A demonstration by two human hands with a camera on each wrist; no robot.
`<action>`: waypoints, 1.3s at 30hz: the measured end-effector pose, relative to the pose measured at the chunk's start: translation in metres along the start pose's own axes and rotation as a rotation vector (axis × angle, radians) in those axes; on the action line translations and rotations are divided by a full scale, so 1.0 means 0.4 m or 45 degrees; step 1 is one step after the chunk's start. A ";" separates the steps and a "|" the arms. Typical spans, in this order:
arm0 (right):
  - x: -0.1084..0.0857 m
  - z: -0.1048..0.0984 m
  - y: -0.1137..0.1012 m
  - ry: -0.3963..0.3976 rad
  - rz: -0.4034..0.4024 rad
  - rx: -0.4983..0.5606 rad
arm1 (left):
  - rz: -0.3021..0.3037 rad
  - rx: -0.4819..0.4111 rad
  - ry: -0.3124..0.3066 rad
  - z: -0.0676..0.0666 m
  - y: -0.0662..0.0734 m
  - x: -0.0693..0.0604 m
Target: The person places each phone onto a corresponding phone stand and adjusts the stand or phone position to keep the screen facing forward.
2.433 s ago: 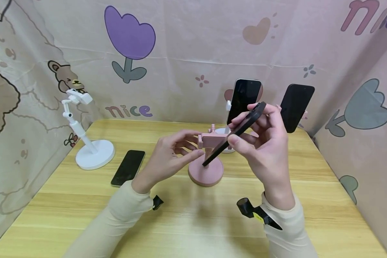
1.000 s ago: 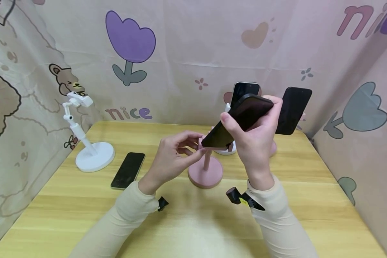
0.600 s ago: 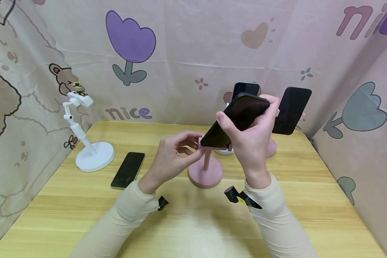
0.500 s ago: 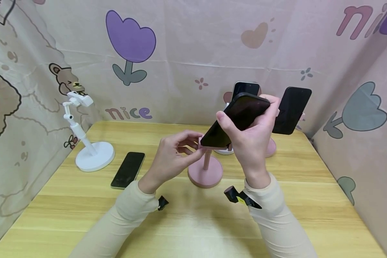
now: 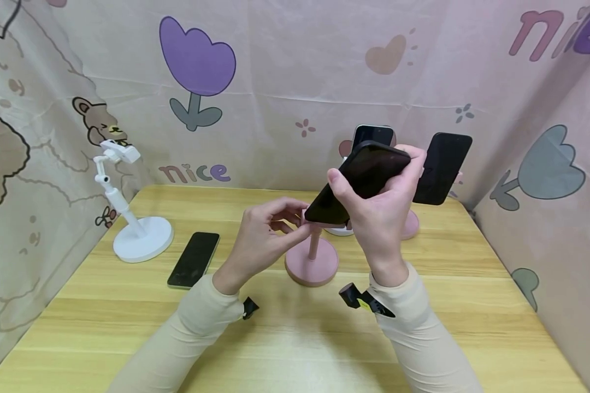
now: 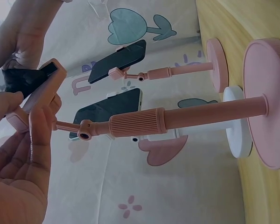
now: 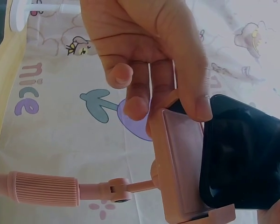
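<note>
My right hand (image 5: 385, 210) holds a black phone (image 5: 369, 172) tilted, thumb on one long edge and fingers round the other. In the right wrist view the phone's lower end (image 7: 242, 158) lies at the pink stand's clamp (image 7: 182, 163), partly over its face. My left hand (image 5: 270, 234) pinches the clamp's left end between thumb and fingers, as the left wrist view shows with the clamp (image 6: 49, 86) near the fingertips. Below, the round pink base (image 5: 312, 263) stands on the table. From the head view the phone hides most of the clamp.
A white stand (image 5: 143, 239) with a bare clamp is at the left, beside a phone (image 5: 194, 260) lying flat. Behind my right hand, one phone (image 5: 373, 134) is on a white stand and another (image 5: 442, 169) on a pink stand (image 5: 410, 225). A patterned cloth surrounds the wooden table (image 5: 295, 349).
My right hand has brought the phone left and down against the clamp, turning its screen upward. My left hand has moved its fingers onto the clamp's end. Lately both have barely moved.
</note>
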State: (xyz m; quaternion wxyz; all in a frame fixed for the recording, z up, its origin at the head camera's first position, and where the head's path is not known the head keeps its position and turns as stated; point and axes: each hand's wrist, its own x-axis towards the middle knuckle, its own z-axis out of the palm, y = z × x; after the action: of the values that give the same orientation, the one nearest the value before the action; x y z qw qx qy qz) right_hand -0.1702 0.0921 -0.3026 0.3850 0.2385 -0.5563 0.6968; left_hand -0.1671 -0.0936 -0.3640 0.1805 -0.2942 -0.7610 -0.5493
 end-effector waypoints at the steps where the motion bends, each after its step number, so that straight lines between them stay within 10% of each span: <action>1: 0.000 0.002 0.001 0.002 -0.011 -0.004 | 0.005 0.000 0.002 0.000 0.000 0.000; 15: -0.001 0.028 0.008 0.054 -0.158 -0.016 | 0.122 -0.023 0.011 0.002 -0.001 0.001; 30: -0.002 0.024 0.022 0.128 -0.295 -0.680 | 0.152 -0.015 -0.034 -0.007 0.002 0.003; 39: 0.004 0.019 0.027 0.001 -0.281 -0.513 | 0.110 -0.045 -0.085 -0.018 0.009 0.002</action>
State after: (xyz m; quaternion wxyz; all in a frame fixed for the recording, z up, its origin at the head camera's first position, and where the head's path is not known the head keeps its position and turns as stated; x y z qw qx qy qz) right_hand -0.1802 0.0844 -0.3058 0.4988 0.2159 -0.6545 0.5255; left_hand -0.1658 -0.0994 -0.3583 0.1731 -0.3481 -0.7434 -0.5442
